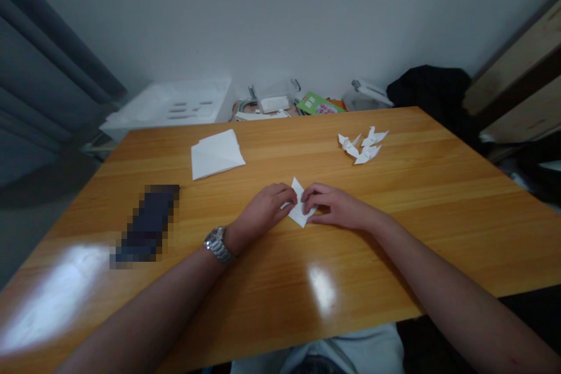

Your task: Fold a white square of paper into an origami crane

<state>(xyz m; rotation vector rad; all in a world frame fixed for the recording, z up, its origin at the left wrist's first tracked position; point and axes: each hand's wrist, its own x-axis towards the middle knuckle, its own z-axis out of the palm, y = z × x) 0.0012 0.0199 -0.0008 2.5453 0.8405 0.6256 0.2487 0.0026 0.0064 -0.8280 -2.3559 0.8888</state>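
Observation:
A small piece of white paper (301,219), folded into a diamond shape, lies on the wooden table (272,280) in front of me. My left hand (268,207), with a metal watch on its wrist, grips the paper's left side with bent fingers. On the opposite side my right hand (337,205) has its fingers curled onto the paper, thumb near the lower edge. Fingers cover the left and right corners; the top and bottom points show. Beyond my right hand sit several folded paper birds (367,155) close together.
White paper sheets (218,155) lie stacked at the back left. A dark, pixelated object (151,222) rests at the left. Behind the table are a white tray-like unit (175,102), a green booklet (318,103) and a black cloth-like heap (429,86) against the wall.

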